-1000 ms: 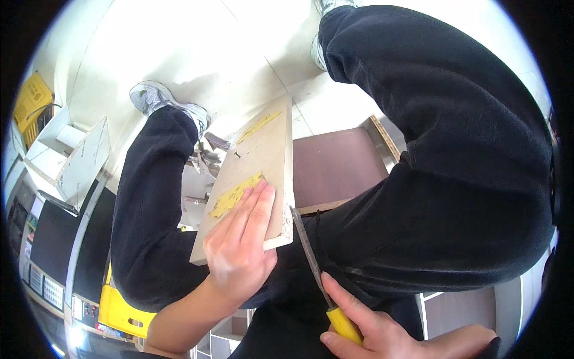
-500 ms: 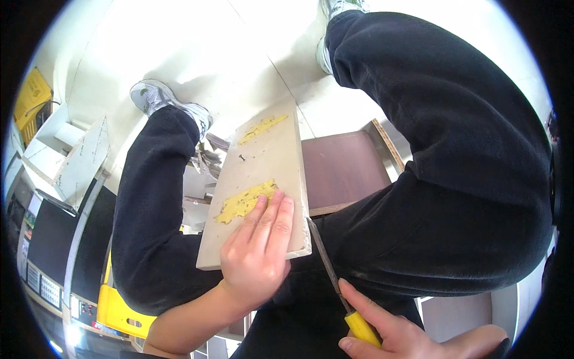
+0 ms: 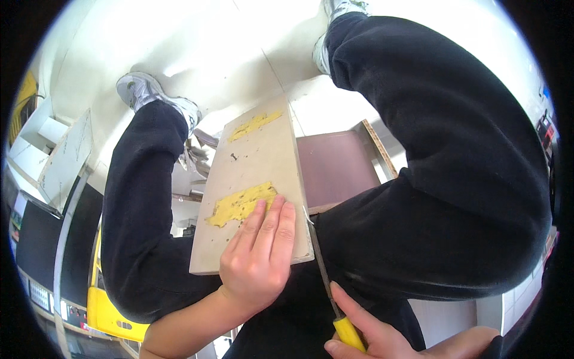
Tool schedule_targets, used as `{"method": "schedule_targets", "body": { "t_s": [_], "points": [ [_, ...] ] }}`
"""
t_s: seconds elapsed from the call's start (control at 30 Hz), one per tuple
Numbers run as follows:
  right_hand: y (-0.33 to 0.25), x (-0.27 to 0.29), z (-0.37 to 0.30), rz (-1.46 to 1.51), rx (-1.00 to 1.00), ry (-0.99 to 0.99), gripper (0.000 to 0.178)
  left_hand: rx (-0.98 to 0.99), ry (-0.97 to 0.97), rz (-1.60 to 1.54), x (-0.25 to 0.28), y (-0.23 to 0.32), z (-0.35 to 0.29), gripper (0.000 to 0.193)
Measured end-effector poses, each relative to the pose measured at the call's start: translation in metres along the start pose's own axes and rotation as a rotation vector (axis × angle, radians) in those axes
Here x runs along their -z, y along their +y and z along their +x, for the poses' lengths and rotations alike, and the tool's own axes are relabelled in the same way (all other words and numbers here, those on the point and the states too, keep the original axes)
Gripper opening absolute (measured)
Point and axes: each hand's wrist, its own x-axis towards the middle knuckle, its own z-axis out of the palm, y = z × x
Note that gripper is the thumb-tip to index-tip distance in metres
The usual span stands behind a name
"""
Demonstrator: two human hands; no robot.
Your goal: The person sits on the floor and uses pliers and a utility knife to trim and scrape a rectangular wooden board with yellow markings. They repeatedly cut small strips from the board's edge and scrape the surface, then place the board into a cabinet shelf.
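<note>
Right grip point(image 3: 381, 341) clasps slender, yellow-handled metal tool point(image 3: 323, 268).

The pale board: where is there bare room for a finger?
The pale board is bare between the nail and right edge, and in the near-left corner beside the left hand. It is crowded where that hand meets the lower yellow patch, and at the near right edge, beside the tool.

Bright; floor point(image 3: 236, 45) glaring white, soft shadows near shoes point(image 3: 140, 91); edges bent, rim black.
</note>
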Motion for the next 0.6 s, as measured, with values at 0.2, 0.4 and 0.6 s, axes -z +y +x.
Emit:
{"method": "schedule_targets", "body": {
  "t_s": [0.2,0.4,0.6],
  "points": [
    [0.023,0.002,-0.002,-0.141,0.303,0.07,0.063,0.013,0.01,0.007,-0.001,0.003,-0.006,0.031],
    [0.035,0.004,0.008,-0.235,0.376,0.085,0.065,0.088,0.026,-0.056,0.006,0.004,0.003,0.033],
    [0.013,-0.005,-0.002,0.085,0.019,0.028,0.07,-0.008,0.015,0.003,-0.006,0.003,-0.005,0.033]
  ]
}}
